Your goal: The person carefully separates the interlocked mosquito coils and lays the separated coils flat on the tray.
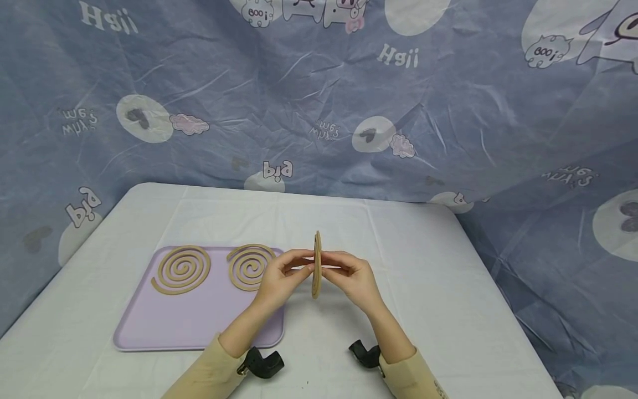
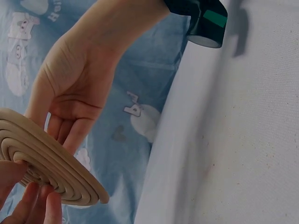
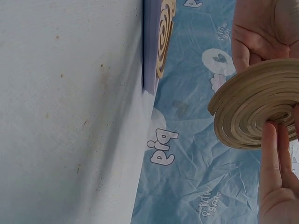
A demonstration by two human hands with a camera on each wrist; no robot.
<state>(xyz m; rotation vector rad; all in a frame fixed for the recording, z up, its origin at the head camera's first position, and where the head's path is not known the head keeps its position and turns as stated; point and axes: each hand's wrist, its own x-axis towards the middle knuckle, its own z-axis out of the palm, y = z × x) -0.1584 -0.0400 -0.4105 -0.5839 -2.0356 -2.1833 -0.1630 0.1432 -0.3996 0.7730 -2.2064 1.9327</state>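
Between my two hands stands a tan mosquito coil [image 1: 317, 244], upright and edge-on in the head view. Its rings lie close together, several side by side. The fingertips of my left hand [image 1: 281, 277] pinch at the centre of its left face. My right hand [image 1: 356, 277] does the same from the right face. In the left wrist view the coil [image 2: 70, 175] is tilted, with my left fingers near its middle. The right wrist view shows the coil's [image 3: 243, 107] broad face, with fingers of my right hand [image 3: 275, 186] at its centre.
A lilac tray [image 1: 184, 327] lies on the white-covered table [image 1: 413, 288], left of the hands. Two looser spirals, a left coil [image 1: 181, 269] and a right coil [image 1: 244, 277], rest along its far side; my left hand partly covers the right one. Printed blue cloth [image 1: 299, 100] hangs behind.
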